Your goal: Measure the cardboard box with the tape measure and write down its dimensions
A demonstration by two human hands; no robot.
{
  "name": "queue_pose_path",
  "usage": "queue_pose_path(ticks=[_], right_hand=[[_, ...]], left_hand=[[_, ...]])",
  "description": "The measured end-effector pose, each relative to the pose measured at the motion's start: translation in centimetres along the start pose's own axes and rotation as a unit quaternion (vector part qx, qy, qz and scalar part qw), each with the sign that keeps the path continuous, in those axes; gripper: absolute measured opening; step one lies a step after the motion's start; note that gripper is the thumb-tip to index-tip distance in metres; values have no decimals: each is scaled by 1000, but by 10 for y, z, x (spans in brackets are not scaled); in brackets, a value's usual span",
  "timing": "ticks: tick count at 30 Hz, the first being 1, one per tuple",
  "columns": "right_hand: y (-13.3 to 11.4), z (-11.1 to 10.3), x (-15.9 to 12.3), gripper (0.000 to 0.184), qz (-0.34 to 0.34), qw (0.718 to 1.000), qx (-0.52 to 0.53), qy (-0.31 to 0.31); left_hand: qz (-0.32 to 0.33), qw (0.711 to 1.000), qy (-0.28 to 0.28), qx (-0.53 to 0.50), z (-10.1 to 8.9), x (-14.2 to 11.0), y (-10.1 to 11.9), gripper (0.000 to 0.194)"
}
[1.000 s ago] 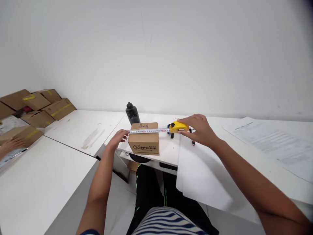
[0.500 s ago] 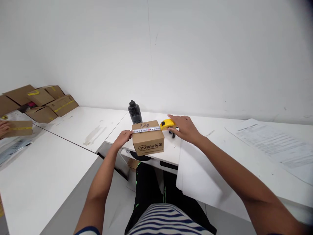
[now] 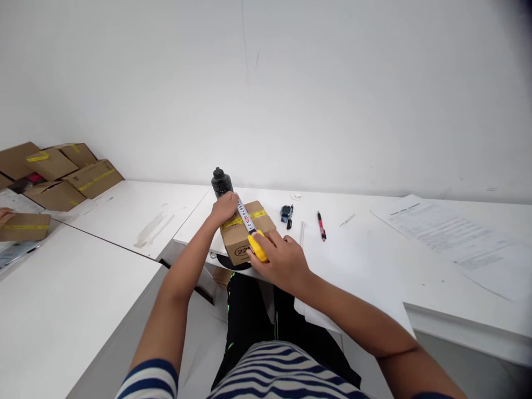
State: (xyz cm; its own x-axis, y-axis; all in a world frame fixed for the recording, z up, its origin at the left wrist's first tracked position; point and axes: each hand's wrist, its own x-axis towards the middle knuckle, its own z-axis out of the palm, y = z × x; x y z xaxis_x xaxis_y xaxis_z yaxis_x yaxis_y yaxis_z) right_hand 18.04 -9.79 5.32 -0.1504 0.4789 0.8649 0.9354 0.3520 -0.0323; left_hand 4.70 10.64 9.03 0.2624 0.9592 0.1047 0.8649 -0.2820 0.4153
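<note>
A small brown cardboard box (image 3: 238, 239) with yellow tape across its top sits near the front edge of the white table. My right hand (image 3: 285, 260) is closed around the yellow case of a tape measure (image 3: 258, 247) at the box's near top edge. From the case the white blade (image 3: 246, 215) runs out slantwise over the top to the far edge. There, my left hand (image 3: 225, 208) pinches the blade's end; its fingertips are partly hidden. Just behind that hand stands a dark bottle (image 3: 221, 182) with a black cap.
A blue watch-like item (image 3: 286, 213), a black cap-like piece (image 3: 289, 224) and a red-and-black pen (image 3: 321, 226) lie right of the box. Printed sheets (image 3: 453, 235) spread further right. At left are stacked cartons (image 3: 93, 177) and another person's hand (image 3: 5, 215) on a box (image 3: 27, 226).
The blade has swung from lying left-to-right across the box to running front-to-back. My right hand came nearer with the case, and my left hand went to the far edge.
</note>
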Motion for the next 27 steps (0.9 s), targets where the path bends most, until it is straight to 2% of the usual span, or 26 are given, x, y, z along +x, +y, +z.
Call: queue_pose_path(ticks=[2,5,8,12,14,17,19,21,24,27], right_hand=[[0,12,4,29,47,998,-7,-46],[5,23,8,32,86,988,-10,-130],[6,23,10,39,114,975,-9,-188],[3,18,7,47,123,967,-2,-225],[4,17,4,48,115,969,5,-219],[14,19,-1,46,108,978,25,-179],[28,20,-3,45,125,981,41,-146],[48,20,-4,45,161,979,59,-112],[78,20,-2,46,229,967,104,-49],[94,25,0,51,293,936,197,10]], left_hand=[[-21,999,-2,29,10,6,-1,41],[-19,997,-40,68,16,7,-3,42],[18,993,-71,92,15,2,-1,43],[54,989,-58,123,11,-9,7,46],[58,988,-46,134,11,-14,9,50],[41,991,-52,112,11,-22,6,62],[16,995,-55,79,10,-30,-1,71],[-4,998,-31,48,8,-39,-12,76],[4,1000,18,-16,3,-51,-36,70],[47,988,62,-136,8,-58,-65,56]])
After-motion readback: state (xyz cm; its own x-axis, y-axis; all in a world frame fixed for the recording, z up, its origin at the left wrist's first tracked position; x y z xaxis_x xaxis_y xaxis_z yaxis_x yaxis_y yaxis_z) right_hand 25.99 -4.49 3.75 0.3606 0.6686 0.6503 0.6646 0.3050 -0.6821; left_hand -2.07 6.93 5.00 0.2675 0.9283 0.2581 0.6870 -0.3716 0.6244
